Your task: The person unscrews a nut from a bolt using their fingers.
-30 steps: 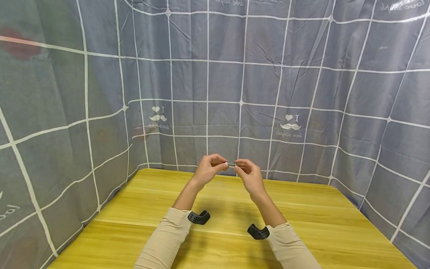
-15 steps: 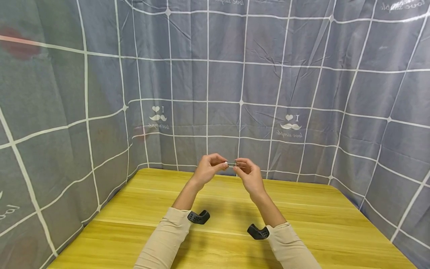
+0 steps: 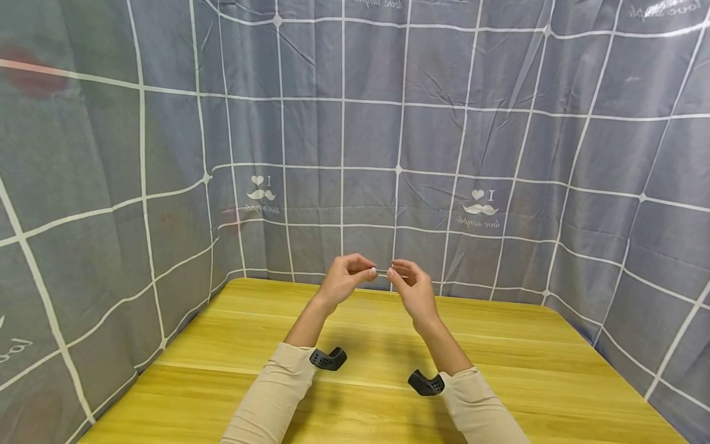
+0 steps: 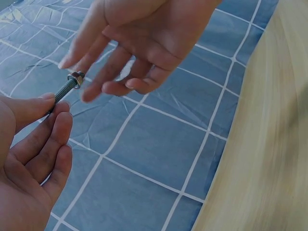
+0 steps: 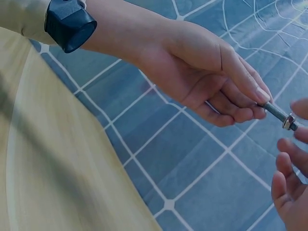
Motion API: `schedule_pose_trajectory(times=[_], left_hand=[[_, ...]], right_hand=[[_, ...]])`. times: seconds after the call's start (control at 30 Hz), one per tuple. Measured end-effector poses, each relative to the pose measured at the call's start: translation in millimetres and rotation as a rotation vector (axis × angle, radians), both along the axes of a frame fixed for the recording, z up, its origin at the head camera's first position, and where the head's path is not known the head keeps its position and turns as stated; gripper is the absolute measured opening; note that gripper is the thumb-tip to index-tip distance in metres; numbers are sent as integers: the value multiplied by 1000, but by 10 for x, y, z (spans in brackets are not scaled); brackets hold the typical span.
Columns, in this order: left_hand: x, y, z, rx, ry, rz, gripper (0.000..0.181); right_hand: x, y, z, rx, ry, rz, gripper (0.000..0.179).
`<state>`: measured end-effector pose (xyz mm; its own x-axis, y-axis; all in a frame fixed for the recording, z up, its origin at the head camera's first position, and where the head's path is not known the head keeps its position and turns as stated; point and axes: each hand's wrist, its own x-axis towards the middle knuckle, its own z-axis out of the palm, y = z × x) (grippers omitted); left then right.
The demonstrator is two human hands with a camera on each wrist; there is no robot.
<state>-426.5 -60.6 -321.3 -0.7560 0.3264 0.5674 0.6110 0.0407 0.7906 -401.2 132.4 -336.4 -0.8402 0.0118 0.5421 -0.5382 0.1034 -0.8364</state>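
Note:
My left hand (image 3: 337,285) pinches a threaded bolt (image 4: 63,91) between thumb and fingertips, above the far edge of the table. A hex nut (image 4: 75,79) is on the bolt, close to the end that points toward my right hand (image 3: 417,297). The right thumb and fingers are spread around that end; in both wrist views the thumb stands apart from the nut. The right wrist view shows the bolt (image 5: 275,112) and nut (image 5: 288,121) side-on, with a right fingertip close to the bolt's tip; contact cannot be told. The left fingertips hide the other end.
A yellow wood-grain table (image 3: 366,357) lies below both hands. Behind and beside it hang grey curtains (image 3: 366,135) with white grid lines. Each wrist wears a black camera mount, the left one (image 3: 328,359) and the right one (image 3: 426,383).
The right thumb has moved up along the nut end, now covering it in the head view, and the right fingers have shifted slightly. The left hand and bolt stay in place.

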Motion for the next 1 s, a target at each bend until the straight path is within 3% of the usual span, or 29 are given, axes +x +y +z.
schedule_pose_trajectory(times=[0.43, 0.77, 1.0], left_hand=[[-9, 0, -19, 25, 7, -11, 19], [-3, -5, -17, 13, 4, -13, 18], [-5, -3, -9, 16, 3, -14, 20]], right_hand=[[18, 2, -1, 7, -16, 18, 22], [6, 9, -5, -6, 48, 32, 23], [0, 2, 2, -2, 1, -4, 22]])
